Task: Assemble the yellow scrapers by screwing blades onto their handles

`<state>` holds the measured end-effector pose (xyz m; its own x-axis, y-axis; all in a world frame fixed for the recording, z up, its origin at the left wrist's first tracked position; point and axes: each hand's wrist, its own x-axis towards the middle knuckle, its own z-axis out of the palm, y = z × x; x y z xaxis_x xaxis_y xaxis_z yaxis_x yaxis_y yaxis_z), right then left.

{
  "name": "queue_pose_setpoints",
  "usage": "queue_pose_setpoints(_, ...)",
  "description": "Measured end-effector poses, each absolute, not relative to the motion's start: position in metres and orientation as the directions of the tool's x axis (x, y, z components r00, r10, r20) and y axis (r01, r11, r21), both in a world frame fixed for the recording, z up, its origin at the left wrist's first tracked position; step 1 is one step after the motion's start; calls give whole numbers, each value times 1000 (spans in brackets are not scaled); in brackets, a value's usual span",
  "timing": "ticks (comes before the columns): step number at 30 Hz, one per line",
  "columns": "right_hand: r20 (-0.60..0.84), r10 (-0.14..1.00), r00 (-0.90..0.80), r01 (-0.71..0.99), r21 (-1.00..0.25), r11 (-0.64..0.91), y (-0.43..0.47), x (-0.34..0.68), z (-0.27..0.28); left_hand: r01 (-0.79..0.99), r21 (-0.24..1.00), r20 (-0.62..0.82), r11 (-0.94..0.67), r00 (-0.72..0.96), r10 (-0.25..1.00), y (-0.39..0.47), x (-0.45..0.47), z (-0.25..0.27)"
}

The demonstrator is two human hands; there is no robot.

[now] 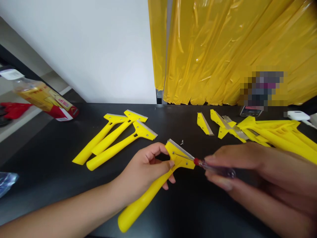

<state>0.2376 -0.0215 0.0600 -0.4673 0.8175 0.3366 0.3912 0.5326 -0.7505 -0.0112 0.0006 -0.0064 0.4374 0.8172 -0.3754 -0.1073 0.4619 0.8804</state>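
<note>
Pinched near its head, a yellow scraper (146,195) with a metal blade edge is in my left hand (146,165). Two screws show in the scraper's head. My right hand (237,162) is closed around a small screwdriver (218,170) with a clear handle and red collar. The screwdriver's thin shaft reaches across the scraper head, its tip at the left screw. Tiny loose screws (182,142) lie on the black table just beyond the blade. On the left lie three similar yellow scrapers (119,143), with blades and screws on their heads.
Yellow blade covers (203,124), loose blades and yellow handles (277,129) lie at the right. A phone (251,111) leans on the yellow curtain (205,49), near a white case (298,115). A drink bottle (47,99) stands at the left, above a plastic wrapper (7,182).
</note>
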Motion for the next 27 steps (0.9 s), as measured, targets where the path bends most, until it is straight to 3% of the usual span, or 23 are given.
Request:
queue_pose_setpoints(2, 444, 727, -524, 443, -586, 678, -23, 237, 60, -102, 880, -379, 464, 437, 816, 1, -12, -7)
queue_pose_setpoints(4, 456, 711, -535, 481, -527, 701, -24, 236, 61, -92, 882, -381, 461, 437, 815, 1, -12, -7)
queue_pose_setpoints(7, 362, 805, -469, 478, -663, 576, -25, 235, 63, -95, 884, -377, 458, 434, 818, 1, -12, -6)
queue_pose_setpoints(10, 238, 873, -425, 290, -878, 380, -25, 233, 63, -105, 883, -370, 457, 441, 817, 0, -12, -4)
queue_pose_setpoints(13, 185, 865, -466, 199, -931, 307, -25, 235, 59, -103, 885, -365, 454, 450, 815, 0, -11, -4)
queue_pose_setpoints(19, 449, 666, -596, 350, -601, 718, -20, 240, 60, -96, 883, -374, 459, 445, 814, -1, -11, -8)
queue_pose_setpoints(27, 499, 525, -690, 522, -160, 838, -16, 236, 65, -101, 880, -377, 463, 443, 813, 1, -12, -6)
